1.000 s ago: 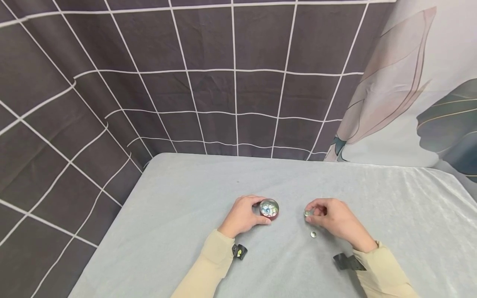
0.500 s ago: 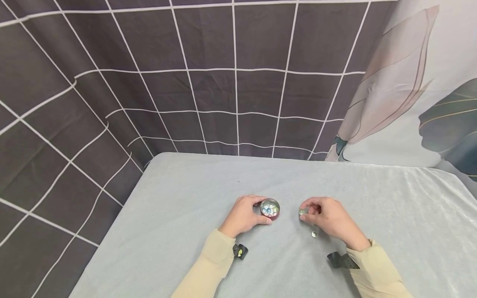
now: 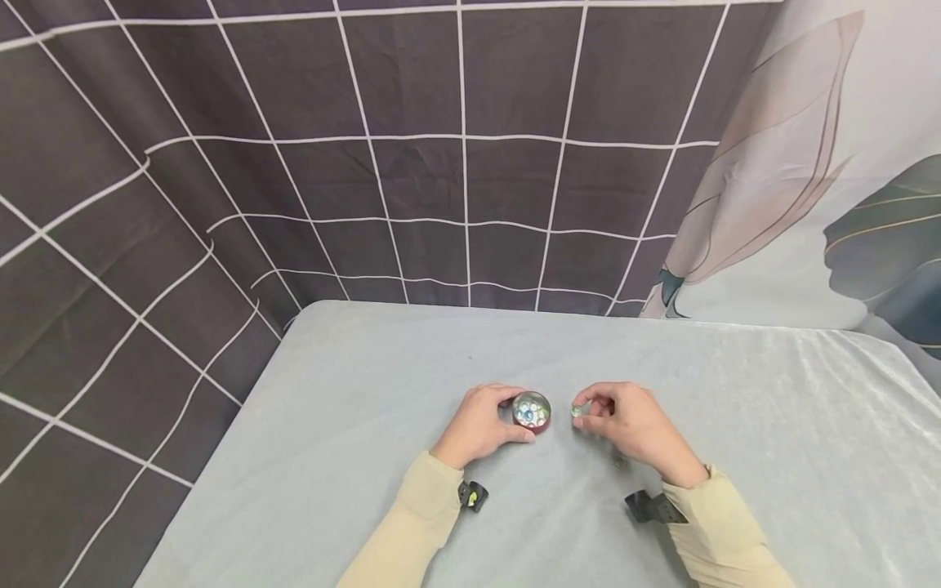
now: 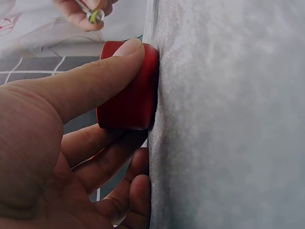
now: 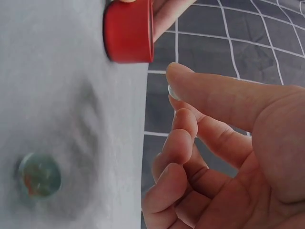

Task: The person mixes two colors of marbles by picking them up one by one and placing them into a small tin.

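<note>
A small round red tin (image 5: 127, 36) stands on the cloth, its open top showing several glass marbles (image 3: 529, 412) in the head view. My left hand (image 3: 481, 425) grips the tin's side, thumb on the near wall and fingers behind. Between thumb and index finger, my right hand (image 3: 635, 425) pinches a clear marble (image 4: 96, 16) with a yellow-green swirl, a short way right of the tin and above the cloth. Another glass marble (image 5: 40, 175), with an orange tint inside, lies on the cloth below the right hand; in the head view it is partly shaded.
A pale grey velvety cloth (image 3: 353, 408) covers the table. Dark curtain with white grid lines (image 3: 412, 180) hangs behind and at the left. A floral curtain (image 3: 823, 204) hangs at the right back. Each wrist wears a small black camera (image 3: 647, 506).
My right hand has moved left toward the tin with the marble pinched in it. The left hand and the tin have stayed in place.
</note>
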`<state>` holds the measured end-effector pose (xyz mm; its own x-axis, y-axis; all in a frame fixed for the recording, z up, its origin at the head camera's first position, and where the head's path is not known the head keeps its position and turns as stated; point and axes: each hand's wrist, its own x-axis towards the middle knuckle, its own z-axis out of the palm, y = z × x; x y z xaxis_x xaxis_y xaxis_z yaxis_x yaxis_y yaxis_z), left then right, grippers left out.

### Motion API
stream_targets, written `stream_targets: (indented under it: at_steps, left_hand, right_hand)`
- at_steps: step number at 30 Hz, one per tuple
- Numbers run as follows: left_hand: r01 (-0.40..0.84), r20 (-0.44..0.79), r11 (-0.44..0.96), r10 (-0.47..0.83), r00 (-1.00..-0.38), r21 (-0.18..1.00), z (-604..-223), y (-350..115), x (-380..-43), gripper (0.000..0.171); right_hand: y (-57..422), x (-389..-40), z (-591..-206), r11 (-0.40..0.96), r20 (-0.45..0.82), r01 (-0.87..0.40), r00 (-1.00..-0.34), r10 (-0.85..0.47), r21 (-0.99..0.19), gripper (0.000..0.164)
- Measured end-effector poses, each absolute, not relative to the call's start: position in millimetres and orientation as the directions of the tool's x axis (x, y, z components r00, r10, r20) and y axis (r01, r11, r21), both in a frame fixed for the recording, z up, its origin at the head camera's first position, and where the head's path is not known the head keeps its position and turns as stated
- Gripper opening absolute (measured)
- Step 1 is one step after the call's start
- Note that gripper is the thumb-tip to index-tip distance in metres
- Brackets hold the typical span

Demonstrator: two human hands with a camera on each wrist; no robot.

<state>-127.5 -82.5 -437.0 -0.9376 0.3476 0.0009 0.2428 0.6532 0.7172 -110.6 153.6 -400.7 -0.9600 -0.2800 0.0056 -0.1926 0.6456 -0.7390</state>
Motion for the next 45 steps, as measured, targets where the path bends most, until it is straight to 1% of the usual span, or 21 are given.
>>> stream_targets:
  at_steps: [8,29,36,45]
  left_hand:
    - [0.247,0.002,0.651,0.353,-0.936,0.718,-437,-83,-127,0.057]
    - [0.251,0.009,0.644,0.354,-0.935,0.723,-438,-83,-130,0.057]
    - [0.269,0.022,0.649,0.363,-0.932,0.712,-440,-82,-130,0.057]
    - [0.262,0.015,0.649,0.36,-0.933,0.715,-438,-83,-130,0.057]
  right_hand:
    - [146,-113,-399,0.635,0.0,-0.181,-0.962,-0.274,-0.751,0.014]
    - [125,-118,-401,0.59,0.03,-0.204,-0.956,-0.291,-0.781,0.015]
    - [120,-119,-403,0.596,0.026,-0.207,-0.954,-0.297,-0.776,0.016]
    - [111,-122,-403,0.606,0.019,-0.199,-0.957,-0.29,-0.77,0.015]
